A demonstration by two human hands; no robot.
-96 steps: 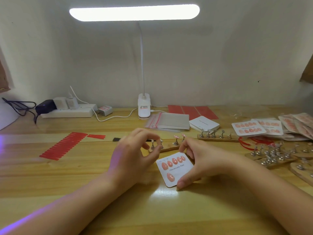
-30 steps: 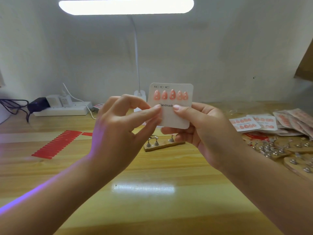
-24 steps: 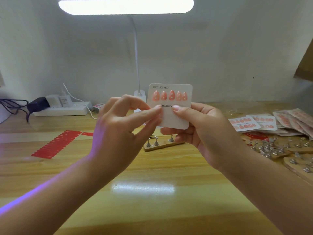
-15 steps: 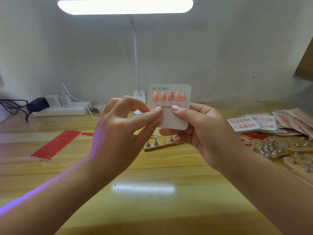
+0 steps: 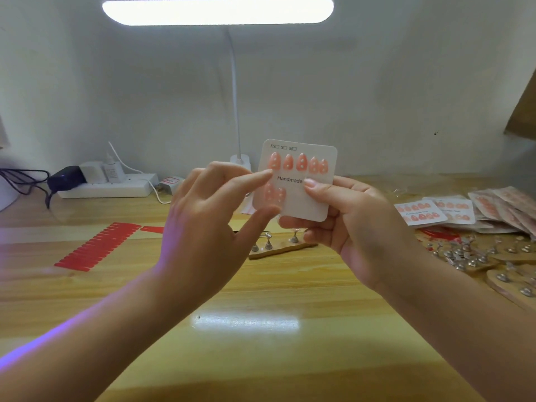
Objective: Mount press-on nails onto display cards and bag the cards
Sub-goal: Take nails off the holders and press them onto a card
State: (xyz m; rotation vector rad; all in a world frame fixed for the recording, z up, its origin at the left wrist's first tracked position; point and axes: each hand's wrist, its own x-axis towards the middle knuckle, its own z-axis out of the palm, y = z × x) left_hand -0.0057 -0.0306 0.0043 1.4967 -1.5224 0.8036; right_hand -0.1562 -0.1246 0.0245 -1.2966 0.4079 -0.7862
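Seven pink nails sit on the raised display card [image 5: 301,198] as far as I can count: five in the top row and two at the left end of the lower row, so by my reading that row is still to be filled. Well left of both hands, red adhesive strips [image 5: 95,246] lie on the tabletop [image 5: 261,343]. The left hand [image 5: 208,224] pinches the card's left edge, forefinger on its face and thumb near the bottom. Just below the hands, a wooden nail stand [image 5: 278,248] carries a few bare metal holders. The right hand [image 5: 356,219] grips the card's right side, thumb on front, fingers behind. Right of it lie finished cards [image 5: 422,211] and, farther right, what look like bagged ones [image 5: 504,204]; this card's bagging remains.
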